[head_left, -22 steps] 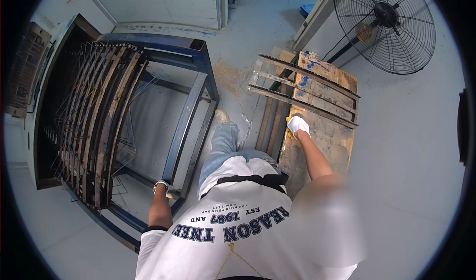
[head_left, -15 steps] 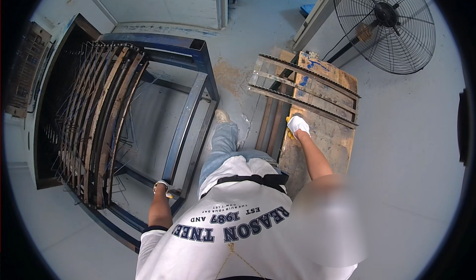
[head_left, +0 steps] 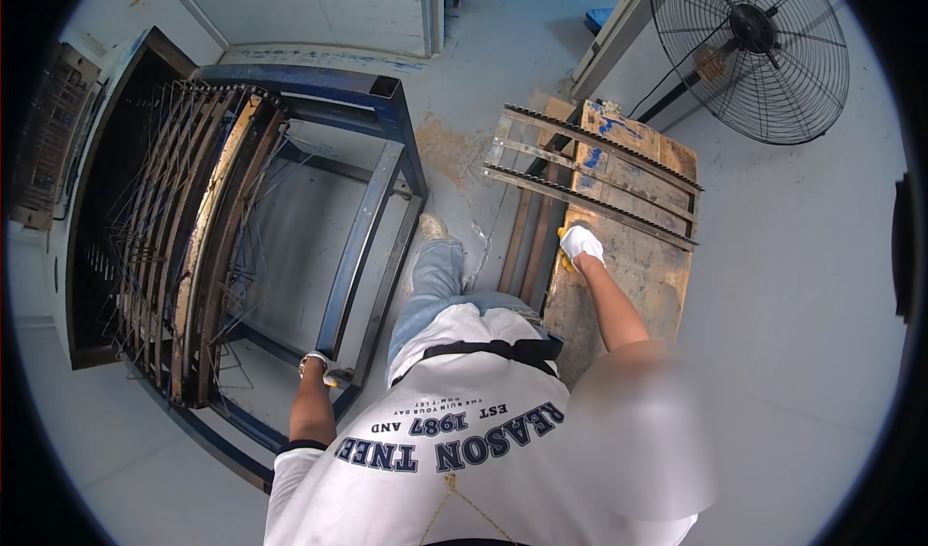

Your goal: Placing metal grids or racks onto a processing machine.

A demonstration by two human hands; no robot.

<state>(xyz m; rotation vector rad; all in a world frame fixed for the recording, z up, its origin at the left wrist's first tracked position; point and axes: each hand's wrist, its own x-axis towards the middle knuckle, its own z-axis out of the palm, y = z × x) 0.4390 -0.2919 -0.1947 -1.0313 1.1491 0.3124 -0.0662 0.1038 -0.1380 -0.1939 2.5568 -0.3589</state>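
My left hand (head_left: 315,363), in a white glove with yellow on its fingers, rests at the near end of a blue steel frame (head_left: 346,271); its fingers are mostly hidden. My right hand (head_left: 582,245), gloved the same way, lies at the left edge of a worn wooden board (head_left: 619,300), yellow fingers curled over that edge. Just beyond it, a metal rack with toothed rails (head_left: 594,182) lies across the board and overhangs its left side. Left of the frame, a curved bank of brown slats with thin wire hooks (head_left: 198,227) comes out of a dark opening.
A large black fan (head_left: 752,30) stands at the far right. A dark box-like opening (head_left: 92,285) is in the wall at left, with a rusty panel (head_left: 53,135) beside it. Long brown bars (head_left: 527,242) lie left of the board. My foot (head_left: 433,225) is between frame and board.
The slats at left have shifted, and a lighter, shinier slat now shows among them. Wire hooks along them hang differently. Both hands and the toothed rack have stayed in place.
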